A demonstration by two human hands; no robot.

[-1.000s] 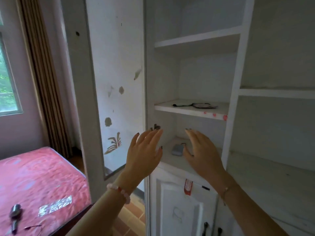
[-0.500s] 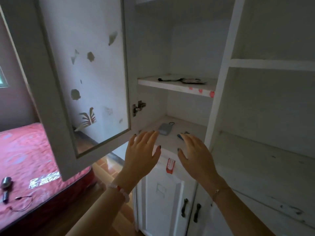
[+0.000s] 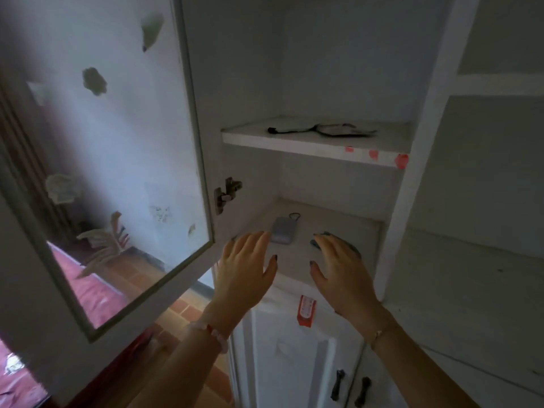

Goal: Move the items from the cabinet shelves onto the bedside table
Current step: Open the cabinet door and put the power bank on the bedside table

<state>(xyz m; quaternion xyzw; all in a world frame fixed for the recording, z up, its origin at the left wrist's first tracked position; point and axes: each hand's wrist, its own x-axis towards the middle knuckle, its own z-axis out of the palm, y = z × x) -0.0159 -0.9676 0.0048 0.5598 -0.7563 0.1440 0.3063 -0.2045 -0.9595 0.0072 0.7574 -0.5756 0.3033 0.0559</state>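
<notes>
Hands: my left hand (image 3: 247, 269) and right hand (image 3: 338, 272) hover spread and empty over the lower shelf (image 3: 338, 219), poised to gather.
Pouch: the grey pouch (image 3: 283, 231) lies on that shelf, just past my left fingertips.
Hidden: a dark item (image 3: 319, 238) on that shelf is mostly covered by my right fingers.

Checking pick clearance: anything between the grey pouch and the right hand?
Head view: only bare lower shelf between grey pouch and right hand, which partly covers a dark blue item.
</notes>
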